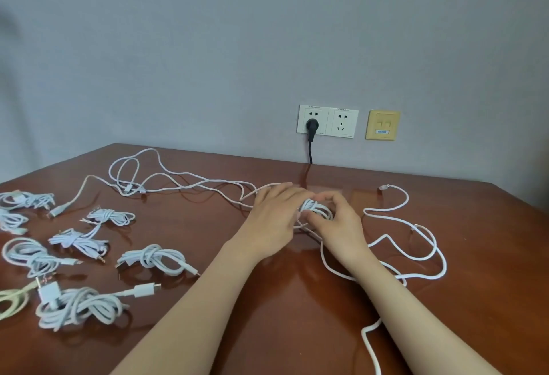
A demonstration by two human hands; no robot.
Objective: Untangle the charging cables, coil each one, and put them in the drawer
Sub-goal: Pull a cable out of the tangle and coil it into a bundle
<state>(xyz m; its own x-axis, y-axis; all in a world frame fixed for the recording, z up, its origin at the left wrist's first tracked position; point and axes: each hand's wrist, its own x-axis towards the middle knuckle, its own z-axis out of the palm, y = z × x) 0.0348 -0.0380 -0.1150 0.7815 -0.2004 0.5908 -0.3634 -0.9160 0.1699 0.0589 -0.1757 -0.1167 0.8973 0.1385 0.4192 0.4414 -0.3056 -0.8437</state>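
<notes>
A small white cable coil (315, 207) sits between my two hands at the table's middle. My left hand (274, 215) lies over its left side with fingers reaching across it. My right hand (338, 220) curls round its right side, thumb and fingers pinching the loops. Loose white cable (427, 256) trails from the coil in loops to the right and down toward the near edge. Another loose white cable (178, 180) snakes away to the far left. Several coiled white cables, such as a knotted cable bundle (154, 259), lie on the left. No drawer is in view.
The brown wooden table (267, 300) meets a grey wall. A black plug (312, 126) sits in a white wall socket, its cord dropping behind the table. A yellow wall plate (382, 125) is to its right. A pale green cable (12, 300) lies at the left edge.
</notes>
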